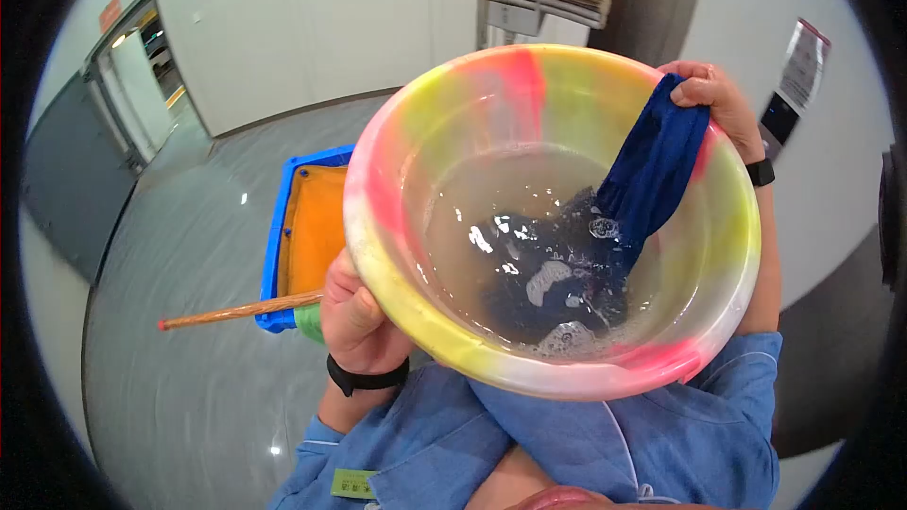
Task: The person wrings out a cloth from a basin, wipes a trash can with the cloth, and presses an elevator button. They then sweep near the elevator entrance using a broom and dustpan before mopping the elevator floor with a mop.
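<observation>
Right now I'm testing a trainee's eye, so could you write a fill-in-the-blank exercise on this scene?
1. The ____ hand pinches a cloth.
2. That cloth, trailing into the basin, is dark ____.
3. The band on the left wrist is ____.
4. Beyond the left hand, a container has ____ lining.
Missing words: right; blue; black; orange.

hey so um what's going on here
A person in a blue shirt holds up a multicoloured basin of cloudy water. The left hand grips its rim; the right hand, at the rim opposite, holds one end of a dark blue cloth. The cloth's lower part lies in the water.
</observation>
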Tool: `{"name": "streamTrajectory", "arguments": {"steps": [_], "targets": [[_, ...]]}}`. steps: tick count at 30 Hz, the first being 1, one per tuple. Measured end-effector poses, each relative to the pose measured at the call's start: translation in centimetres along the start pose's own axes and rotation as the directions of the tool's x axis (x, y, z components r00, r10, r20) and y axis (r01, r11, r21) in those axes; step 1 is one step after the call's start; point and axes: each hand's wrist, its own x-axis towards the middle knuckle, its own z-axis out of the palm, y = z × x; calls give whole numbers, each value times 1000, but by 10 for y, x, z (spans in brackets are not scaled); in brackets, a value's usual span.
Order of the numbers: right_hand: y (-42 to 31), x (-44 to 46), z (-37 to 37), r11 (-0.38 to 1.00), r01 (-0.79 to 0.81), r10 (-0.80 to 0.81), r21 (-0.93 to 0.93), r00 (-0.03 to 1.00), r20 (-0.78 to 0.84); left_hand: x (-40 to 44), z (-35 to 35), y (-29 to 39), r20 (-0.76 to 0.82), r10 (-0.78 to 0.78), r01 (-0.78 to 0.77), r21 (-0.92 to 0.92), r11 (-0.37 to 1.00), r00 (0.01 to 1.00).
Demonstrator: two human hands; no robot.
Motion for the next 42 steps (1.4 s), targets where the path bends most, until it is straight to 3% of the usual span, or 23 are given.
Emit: {"name": "streamTrajectory", "arguments": {"steps": [5,11,15,20,27,31,33,39,41,42], "targets": [[-7,-104,6,995,-85,72,-57,976,-206,-24,13,7,69,-195,202,-112,973,978],[-6,-229,20,987,-160,155,29,873,-462,-57,44,2,125,-336,355,-192,915,934],[10,-312,14,971,-208,237,115,818,-525,-84,60,-14,175,-472,498,-164,852,864],[35,-428,-15,960,-265,263,89,746,-612,-133,96,-60,200,-610,641,-192,743,767],[65,-576,-50,949,-169,313,266,606,-731,-214,152,-155,335,-767,837,-247,488,546],[90,-646,-90,932,-208,361,296,542,-759,-258,171,-222,307,-842,891,-252,377,443],[105,-677,-116,916,-324,373,235,475,-797,-270,177,-261,346,-854,916,-246,317,388],[161,-750,-158,863,-399,447,310,317,-837,-295,186,-374,377,-915,974,-219,65,146],[198,-775,-185,887,-321,419,333,256,-871,-294,180,-434,426,-897,975,-220,22,117],[202,-785,-203,865,-386,428,320,239,-871,-290,186,-462,442,-894,979,-201,-19,73]]}}
